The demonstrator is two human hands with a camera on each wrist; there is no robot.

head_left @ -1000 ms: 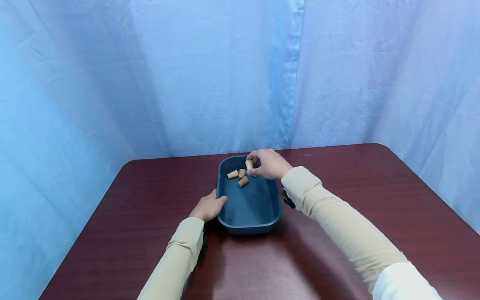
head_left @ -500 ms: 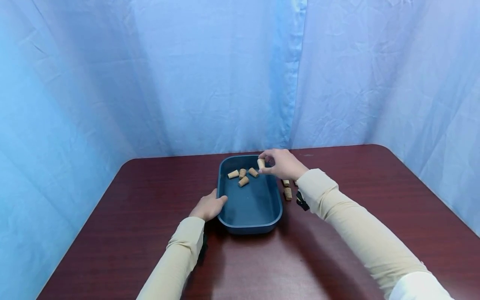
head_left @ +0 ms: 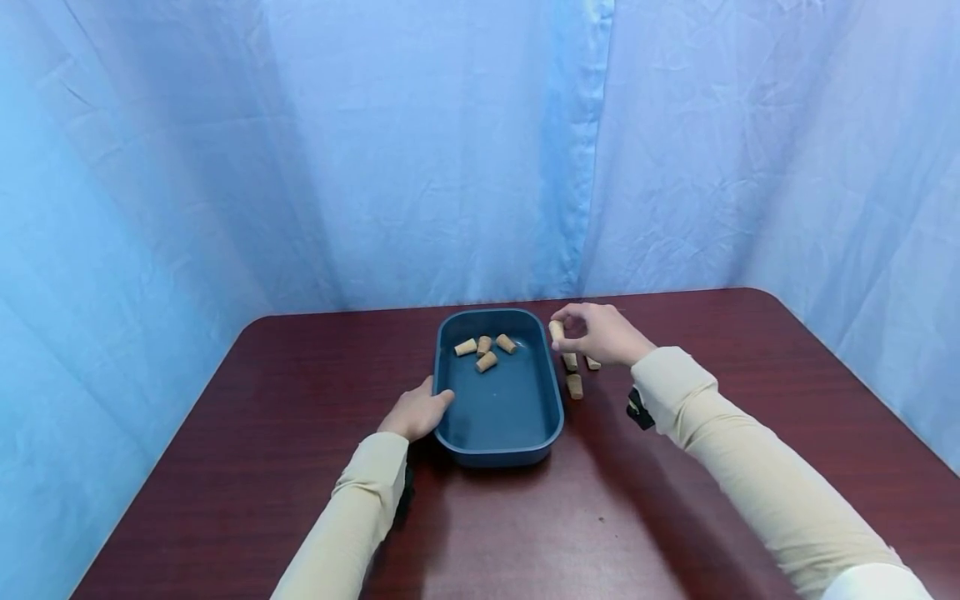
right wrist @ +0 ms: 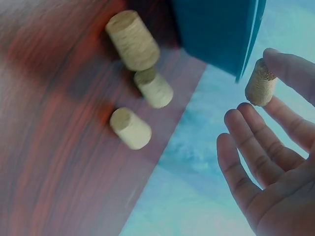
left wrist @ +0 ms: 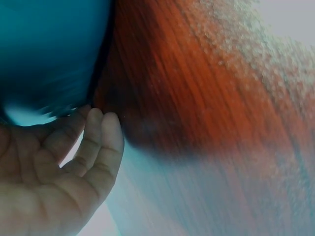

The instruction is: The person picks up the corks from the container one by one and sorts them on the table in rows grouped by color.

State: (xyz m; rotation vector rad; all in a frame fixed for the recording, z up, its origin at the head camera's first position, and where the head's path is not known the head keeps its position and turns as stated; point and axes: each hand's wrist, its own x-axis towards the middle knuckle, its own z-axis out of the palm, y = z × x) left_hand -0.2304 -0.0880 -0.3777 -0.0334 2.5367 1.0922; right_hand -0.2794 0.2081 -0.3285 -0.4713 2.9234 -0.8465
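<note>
A dark blue tray [head_left: 498,421] stands on the table with several corks [head_left: 487,362] lying in its far half. My left hand [head_left: 417,412] grips the tray's left wall, thumb over the rim; in the left wrist view the fingers of that hand [left wrist: 64,172] touch its outside. Just beyond the right rim, my right hand [head_left: 603,335] pinches a cork [head_left: 557,330] between thumb and index finger, seen closer in the right wrist view as a held cork [right wrist: 260,83]. Below this hand, three corks [right wrist: 132,40] lie on the table beside the tray.
The dark red wooden table [head_left: 300,467] extends around the tray on all sides. Light blue curtains [head_left: 435,150] hang behind it and along both sides.
My right hand has moved right with its cork, from over the tray to outside the right rim. Corks on the table beside the tray have come into view. The left hand has stayed in place.
</note>
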